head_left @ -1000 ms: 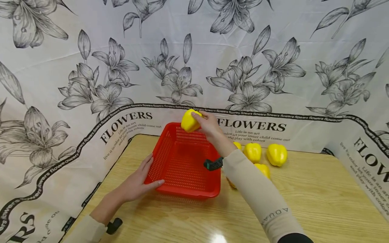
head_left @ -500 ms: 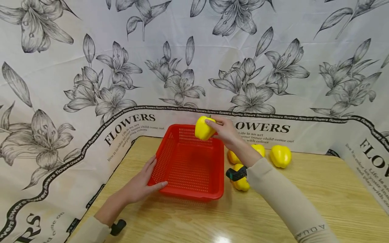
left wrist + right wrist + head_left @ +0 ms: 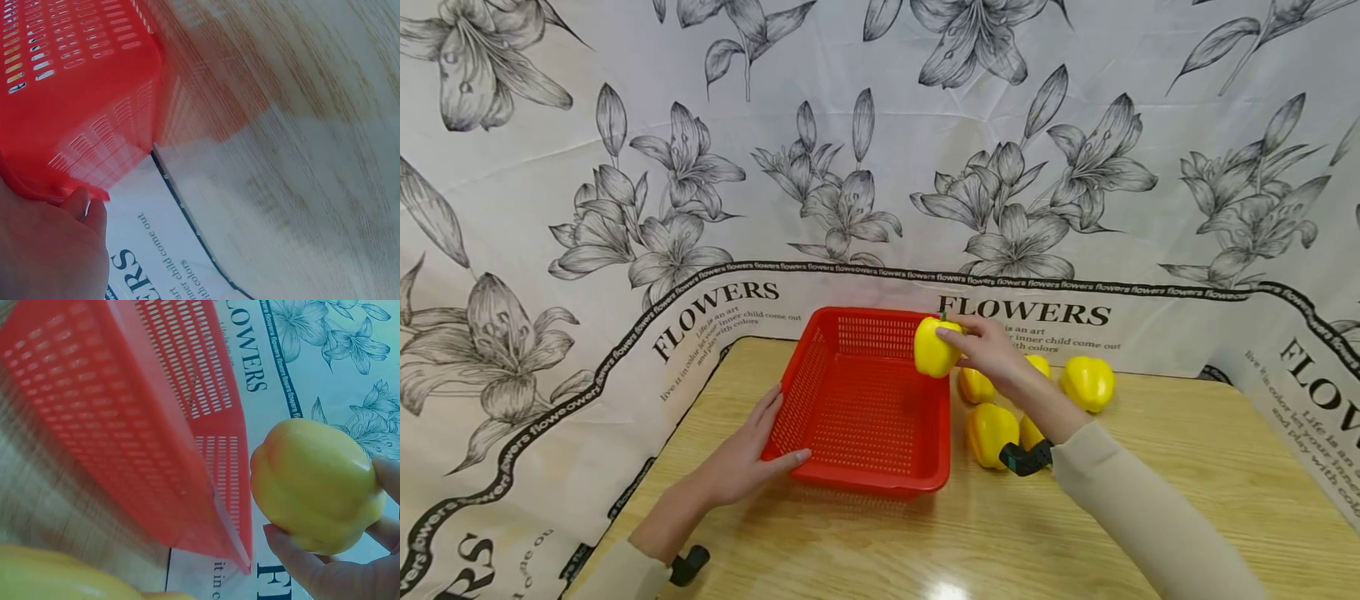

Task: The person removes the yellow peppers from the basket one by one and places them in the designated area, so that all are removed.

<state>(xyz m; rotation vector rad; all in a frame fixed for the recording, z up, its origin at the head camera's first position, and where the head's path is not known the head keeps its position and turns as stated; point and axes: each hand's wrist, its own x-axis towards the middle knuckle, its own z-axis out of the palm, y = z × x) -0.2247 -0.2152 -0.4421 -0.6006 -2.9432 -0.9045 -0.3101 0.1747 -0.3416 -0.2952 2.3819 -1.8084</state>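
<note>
My right hand [image 3: 988, 346] holds a yellow bell pepper [image 3: 936, 348] between thumb and fingers, above the back right corner of the red plastic basket [image 3: 940, 467]. In the right wrist view the pepper [image 3: 315, 487] is beyond the basket's slotted wall [image 3: 106, 425], with the thumb and fingers around its lower and right sides. My left hand [image 3: 737, 462] grips the basket's left side, its thumb over the near rim. The left wrist view has those fingertips [image 3: 84, 209] at the basket's rim.
Several more yellow bell peppers stand on the wooden table right of the basket, one near [image 3: 992, 435] and one farther right [image 3: 1087, 384]. A flower-printed cloth [image 3: 850, 200] hangs behind the table and along both sides.
My right hand has carried the pepper rightward and down, from above the basket's back rim to its back right corner. My left hand stays on the basket.
</note>
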